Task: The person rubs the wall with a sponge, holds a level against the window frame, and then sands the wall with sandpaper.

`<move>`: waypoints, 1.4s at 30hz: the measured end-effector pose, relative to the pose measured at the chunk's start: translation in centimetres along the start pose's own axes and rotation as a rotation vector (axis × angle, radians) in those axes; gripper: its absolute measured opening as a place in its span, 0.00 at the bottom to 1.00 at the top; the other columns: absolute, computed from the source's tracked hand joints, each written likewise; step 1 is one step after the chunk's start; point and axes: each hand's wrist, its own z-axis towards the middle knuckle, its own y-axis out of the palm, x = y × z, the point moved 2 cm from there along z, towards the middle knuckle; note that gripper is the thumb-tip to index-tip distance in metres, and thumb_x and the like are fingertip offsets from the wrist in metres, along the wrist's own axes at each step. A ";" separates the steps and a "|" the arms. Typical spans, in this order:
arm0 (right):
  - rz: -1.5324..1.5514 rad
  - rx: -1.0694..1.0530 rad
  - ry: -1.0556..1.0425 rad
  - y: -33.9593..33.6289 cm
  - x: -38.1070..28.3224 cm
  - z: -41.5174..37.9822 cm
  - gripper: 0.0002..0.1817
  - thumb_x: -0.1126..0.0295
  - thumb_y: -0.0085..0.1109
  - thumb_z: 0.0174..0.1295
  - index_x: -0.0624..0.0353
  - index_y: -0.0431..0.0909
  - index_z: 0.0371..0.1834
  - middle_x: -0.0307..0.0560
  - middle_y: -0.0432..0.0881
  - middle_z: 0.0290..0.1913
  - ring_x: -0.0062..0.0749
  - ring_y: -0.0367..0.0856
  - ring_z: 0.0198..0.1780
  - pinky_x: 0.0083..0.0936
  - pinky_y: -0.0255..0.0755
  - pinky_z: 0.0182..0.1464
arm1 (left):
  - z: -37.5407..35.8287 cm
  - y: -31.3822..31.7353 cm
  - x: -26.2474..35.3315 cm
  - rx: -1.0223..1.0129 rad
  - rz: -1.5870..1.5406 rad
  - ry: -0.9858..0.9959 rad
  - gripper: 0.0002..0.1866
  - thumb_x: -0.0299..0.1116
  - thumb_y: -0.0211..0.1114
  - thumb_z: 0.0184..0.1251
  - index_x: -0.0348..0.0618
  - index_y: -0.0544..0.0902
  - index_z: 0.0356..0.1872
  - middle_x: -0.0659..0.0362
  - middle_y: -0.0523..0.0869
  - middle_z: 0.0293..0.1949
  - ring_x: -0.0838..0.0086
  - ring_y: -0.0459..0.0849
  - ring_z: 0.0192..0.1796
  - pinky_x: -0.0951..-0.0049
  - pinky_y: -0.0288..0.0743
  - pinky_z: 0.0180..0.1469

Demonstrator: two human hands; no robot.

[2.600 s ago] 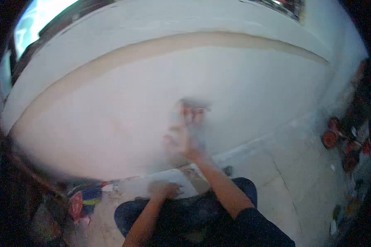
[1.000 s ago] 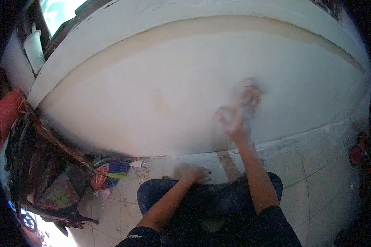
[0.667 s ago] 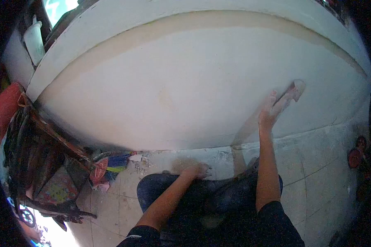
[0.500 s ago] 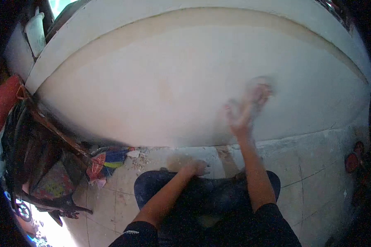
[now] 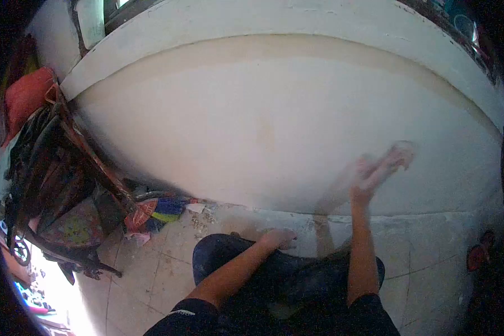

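My right hand (image 5: 383, 168) is raised in front of the lower right part of a pale wall (image 5: 235, 123). Motion blurs its fingers, and whether it holds or touches anything is too smeared to make out. A shadow falls on the wall to its left. My left hand (image 5: 278, 239) lies low over my dark-clothed lap, near my knee. Its fingers point right and are small and indistinct, so what they hold, if anything, does not show.
Left of the wall lean dark folded things on a frame, with a red bag (image 5: 28, 96) on top. Colourful cloths or packets (image 5: 159, 215) lie on the tiled floor (image 5: 157, 280). A red object (image 5: 477, 257) is at far right. A ledge (image 5: 263, 21) tops the wall.
The view has shifted, so the wall appears lower and further right. My right hand has moved to the right and down in the frame. My left hand remains over my lap.
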 end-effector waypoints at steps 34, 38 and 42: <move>-0.043 -0.091 -0.170 -1.0 0.1 -1.4 0.43 0.55 0.53 0.74 0.60 0.46 0.85 0.59 0.45 0.86 0.63 0.34 0.86 0.65 0.22 0.81 | -9.5 -13.4 11.1 -0.127 -0.016 -0.109 0.31 0.58 0.60 0.73 0.53 0.76 0.70 0.50 0.80 0.67 0.51 0.80 0.67 0.51 0.75 0.69; -0.123 -0.328 -0.239 -0.2 -4.8 -0.9 0.44 0.55 0.53 0.73 0.61 0.44 0.85 0.60 0.45 0.86 0.62 0.34 0.86 0.64 0.22 0.81 | -7.8 -11.0 9.6 -0.141 0.027 -0.126 0.32 0.58 0.60 0.74 0.50 0.76 0.70 0.49 0.80 0.67 0.51 0.79 0.68 0.51 0.73 0.70; -0.207 -0.134 -0.113 -2.2 -4.4 4.5 0.45 0.54 0.55 0.72 0.61 0.46 0.85 0.61 0.48 0.85 0.61 0.35 0.86 0.63 0.21 0.81 | -11.2 -14.8 12.3 -0.178 -0.059 -0.133 0.32 0.58 0.60 0.74 0.47 0.77 0.69 0.49 0.80 0.68 0.51 0.78 0.68 0.51 0.72 0.71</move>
